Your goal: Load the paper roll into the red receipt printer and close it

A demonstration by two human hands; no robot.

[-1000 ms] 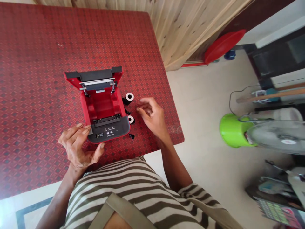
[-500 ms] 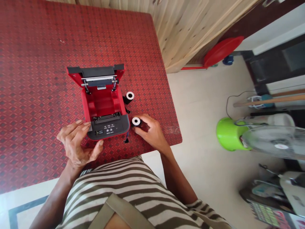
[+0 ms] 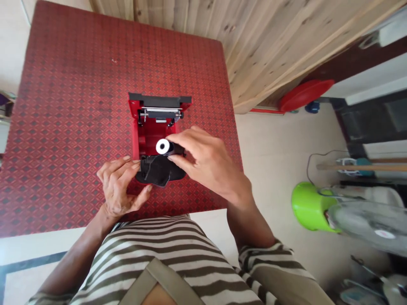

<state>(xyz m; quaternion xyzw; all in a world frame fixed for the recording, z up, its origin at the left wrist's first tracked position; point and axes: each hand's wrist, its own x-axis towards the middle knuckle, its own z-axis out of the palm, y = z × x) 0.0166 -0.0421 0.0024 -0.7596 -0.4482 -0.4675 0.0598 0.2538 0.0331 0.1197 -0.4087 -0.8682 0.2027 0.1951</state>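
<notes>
A small red and black printer stands on the table with its lid raised, so its red inner bay shows. Fingers of my left hand press on its front left corner, while the thumb lies along the front edge. My right hand pinches a black paper roll with a white core over the bay, between thumb and fingers. From this roll a loose black strip hangs across the printer's front panel, covering most of it. The bay's right side is hidden behind my right hand.
The table has a red patterned cover. Wood panelling runs along its far right side. On the floor to the right are a green bucket, a fan and a red basin.
My right hand has lifted the paper roll from beside the printer and carried it left over the bay. Its black strip now drapes over the front panel. The left hand stays at the corner.
</notes>
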